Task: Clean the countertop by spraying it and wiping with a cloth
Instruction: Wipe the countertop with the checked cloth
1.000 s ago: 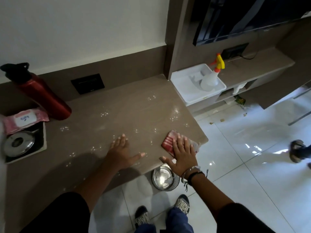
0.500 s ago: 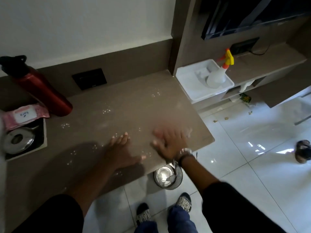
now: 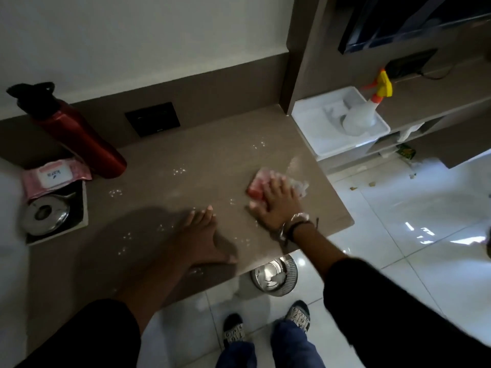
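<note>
The red cloth (image 3: 259,185) is pressed flat on the countertop (image 3: 212,160) under the open right hand (image 3: 279,201) at the frame's middle right, the wet drops (image 3: 180,171) are left of it, and nothing is held by the flat left hand (image 3: 198,235).

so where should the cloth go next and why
Probably a sweep leftward. The right hand presses the cloth flat near the countertop's right end, while spray droplets lie unwiped to its left, in front of the red bottle. The left hand rests flat among more droplets and may need lifting.
</note>
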The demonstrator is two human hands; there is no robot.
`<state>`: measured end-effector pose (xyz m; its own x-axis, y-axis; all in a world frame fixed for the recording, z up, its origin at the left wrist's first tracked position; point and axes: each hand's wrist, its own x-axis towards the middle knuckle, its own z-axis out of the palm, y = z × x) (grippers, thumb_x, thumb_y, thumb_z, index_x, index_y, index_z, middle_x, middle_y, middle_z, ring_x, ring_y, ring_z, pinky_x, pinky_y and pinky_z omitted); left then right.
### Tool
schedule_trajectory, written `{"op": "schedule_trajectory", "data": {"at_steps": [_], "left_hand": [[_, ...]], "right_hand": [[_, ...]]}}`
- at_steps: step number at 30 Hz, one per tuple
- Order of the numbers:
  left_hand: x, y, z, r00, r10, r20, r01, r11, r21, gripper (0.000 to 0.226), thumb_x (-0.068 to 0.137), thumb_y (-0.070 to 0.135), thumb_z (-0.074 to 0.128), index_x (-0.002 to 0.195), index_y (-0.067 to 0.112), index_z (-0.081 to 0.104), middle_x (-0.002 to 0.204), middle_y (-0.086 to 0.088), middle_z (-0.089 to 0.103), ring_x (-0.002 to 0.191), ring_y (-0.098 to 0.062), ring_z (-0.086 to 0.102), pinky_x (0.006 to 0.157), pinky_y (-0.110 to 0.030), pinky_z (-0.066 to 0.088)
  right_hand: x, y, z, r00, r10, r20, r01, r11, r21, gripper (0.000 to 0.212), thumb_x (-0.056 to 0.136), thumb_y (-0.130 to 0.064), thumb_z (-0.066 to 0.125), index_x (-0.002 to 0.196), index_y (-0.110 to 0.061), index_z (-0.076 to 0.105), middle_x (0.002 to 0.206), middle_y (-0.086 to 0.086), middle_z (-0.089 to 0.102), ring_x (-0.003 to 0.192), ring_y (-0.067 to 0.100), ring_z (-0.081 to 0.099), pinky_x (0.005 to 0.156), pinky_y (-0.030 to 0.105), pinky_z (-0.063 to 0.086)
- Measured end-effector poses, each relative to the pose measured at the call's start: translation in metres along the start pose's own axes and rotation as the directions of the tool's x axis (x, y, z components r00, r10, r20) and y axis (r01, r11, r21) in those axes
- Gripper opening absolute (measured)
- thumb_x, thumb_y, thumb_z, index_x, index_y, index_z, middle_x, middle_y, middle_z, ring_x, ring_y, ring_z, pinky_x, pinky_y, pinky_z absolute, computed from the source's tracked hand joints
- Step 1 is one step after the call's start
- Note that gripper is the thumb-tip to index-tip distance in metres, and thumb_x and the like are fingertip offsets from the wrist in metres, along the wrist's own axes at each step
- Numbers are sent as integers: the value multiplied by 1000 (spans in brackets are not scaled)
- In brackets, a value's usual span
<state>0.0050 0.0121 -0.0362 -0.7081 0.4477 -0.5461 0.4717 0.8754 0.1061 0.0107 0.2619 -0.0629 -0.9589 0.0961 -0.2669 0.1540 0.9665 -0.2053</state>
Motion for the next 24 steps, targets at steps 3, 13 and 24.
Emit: {"op": "schedule_trajectory", "data": {"at_steps": [3, 13, 24], "left_hand": [[-1, -6, -5, 999, 20, 28, -19, 999, -29, 138, 57, 95, 50, 158, 13, 4, 166, -6, -12, 153, -17, -9, 122, -41, -15], [1, 2, -6, 999, -11, 45, 14, 997, -73, 143, 52, 98, 45, 157, 12, 4, 166, -7, -11, 154, -23, -6, 124, -45, -7], [4, 10, 0, 993, -120, 21, 122, 989, -82, 148, 47, 105, 34, 158, 12, 2, 165, -6, -17, 153, -19, -12, 119, -37, -16]], "right_hand": [[-67, -11, 32, 984, -179, 12, 179, 984, -21, 85, 88, -78, 20, 154, -26, 17, 163, 2, 4, 150, 30, 1, 119, 56, 8], [-9, 63, -15, 977, 213, -1, -212, 976, 51, 81, 88, -73, 11, 155, -26, 11, 164, 6, -1, 150, 33, -2, 120, 52, 4], [-96, 68, 16, 959, -250, 133, 254, 967, -17, 75, 92, -67, 21, 154, -26, 19, 163, 2, 7, 150, 29, 7, 116, 54, 20]]}}
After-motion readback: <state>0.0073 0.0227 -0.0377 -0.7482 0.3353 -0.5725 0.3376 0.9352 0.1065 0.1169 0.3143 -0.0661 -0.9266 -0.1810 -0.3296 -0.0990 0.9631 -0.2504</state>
